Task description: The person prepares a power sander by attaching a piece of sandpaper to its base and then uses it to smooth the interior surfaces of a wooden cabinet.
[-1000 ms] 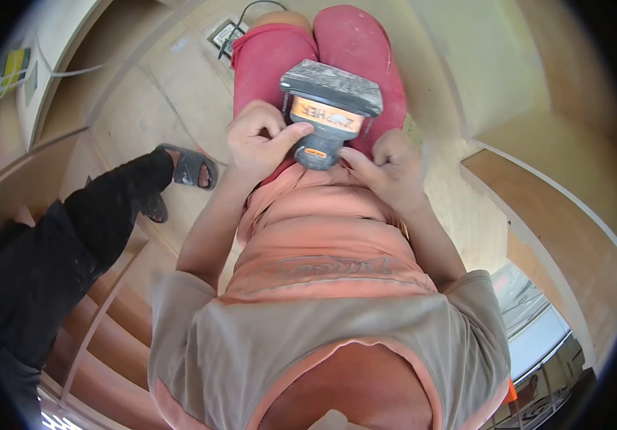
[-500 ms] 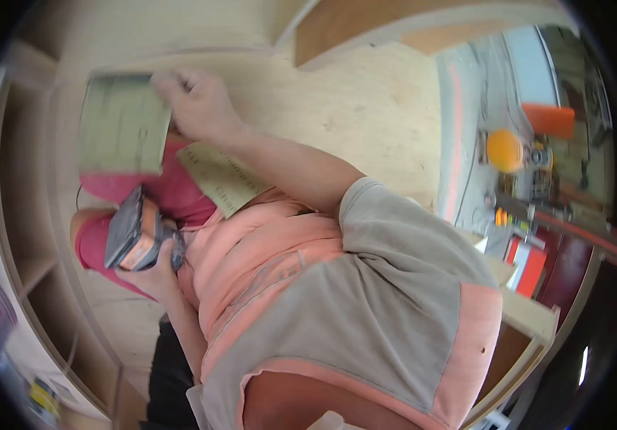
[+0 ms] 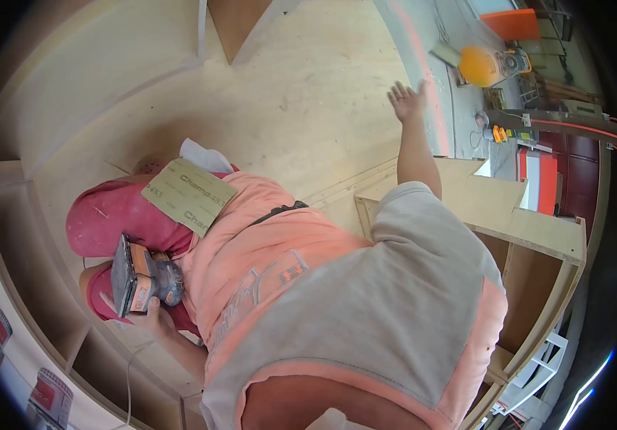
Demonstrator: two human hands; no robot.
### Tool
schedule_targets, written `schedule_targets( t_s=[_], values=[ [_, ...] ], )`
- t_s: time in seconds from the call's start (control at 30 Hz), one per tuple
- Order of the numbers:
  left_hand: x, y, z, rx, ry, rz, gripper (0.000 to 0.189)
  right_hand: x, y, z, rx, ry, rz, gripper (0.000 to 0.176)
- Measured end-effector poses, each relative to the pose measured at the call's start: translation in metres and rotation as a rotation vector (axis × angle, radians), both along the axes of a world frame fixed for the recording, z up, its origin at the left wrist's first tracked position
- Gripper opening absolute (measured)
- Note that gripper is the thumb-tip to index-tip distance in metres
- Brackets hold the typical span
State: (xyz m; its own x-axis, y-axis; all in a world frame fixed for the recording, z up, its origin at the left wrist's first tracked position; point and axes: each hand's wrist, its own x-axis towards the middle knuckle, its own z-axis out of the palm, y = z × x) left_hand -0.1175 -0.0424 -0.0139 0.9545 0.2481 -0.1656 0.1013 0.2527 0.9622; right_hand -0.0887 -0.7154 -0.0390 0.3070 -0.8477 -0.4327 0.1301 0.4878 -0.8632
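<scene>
My left hand (image 3: pixel 152 319) grips an orange and black sheet sander (image 3: pixel 143 278) beside my knees, its flat pad turned toward the knees. A sheet of sandpaper (image 3: pixel 190 195), printed side up, lies across my lap on the pink clothing. Out to the right, my right hand (image 3: pixel 409 102) is stretched away from my body over the wooden floor's edge. Its fingers are spread with nothing in them. Beyond that hand is a blurred olive piece (image 3: pixel 446 54) that looks like sandpaper, close to a yellow round object (image 3: pixel 479 66).
Pale wooden compartments (image 3: pixel 36 287) curve along the left. An open wooden cabinet frame (image 3: pixel 538 236) stands behind on the right. A plywood panel (image 3: pixel 236 25) rises at the top. A cable (image 3: pixel 129 380) hangs near the lower compartments. Tools and an orange panel (image 3: pixel 513 25) are at upper right.
My right hand has swung from in front of my knees far out to the right and let go of the sandpaper sheet it held. My left hand still holds the sander.
</scene>
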Motion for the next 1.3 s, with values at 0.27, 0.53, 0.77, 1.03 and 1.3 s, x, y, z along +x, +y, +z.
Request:
schedule_targets(
  t_s=[0.27, 0.53, 0.77, 1.03, 1.3],
  values=[
    [0.001, -0.011, 0.004, 0.474, -0.144, -0.166, 0.102, 0.104, 0.286, -0.032, -0.204, 0.427, 1.572, 0.063],
    [-0.018, -0.033, -0.007, 0.406, -0.181, 0.002, 0.090, 0.108, 0.364, 0.010, -1.237, 0.393, 1.908, 0.099],
    [-0.021, -0.025, 0.039, 0.017, -0.006, -0.177, 0.091, 0.116, 0.369, 0.003, -0.874, 0.330, 2.085, 0.096],
    [0.013, -0.003, 0.057, 0.802, 0.386, -0.283, 0.089, 0.178, 0.393, 0.066, -0.672, -0.238, 1.750, 0.052],
    [0.021, 0.009, 0.077, 0.714, -0.106, 0.029, 0.082, 0.211, 0.494, 0.187, -1.495, -1.050, 2.383, 0.035]
  ],
)
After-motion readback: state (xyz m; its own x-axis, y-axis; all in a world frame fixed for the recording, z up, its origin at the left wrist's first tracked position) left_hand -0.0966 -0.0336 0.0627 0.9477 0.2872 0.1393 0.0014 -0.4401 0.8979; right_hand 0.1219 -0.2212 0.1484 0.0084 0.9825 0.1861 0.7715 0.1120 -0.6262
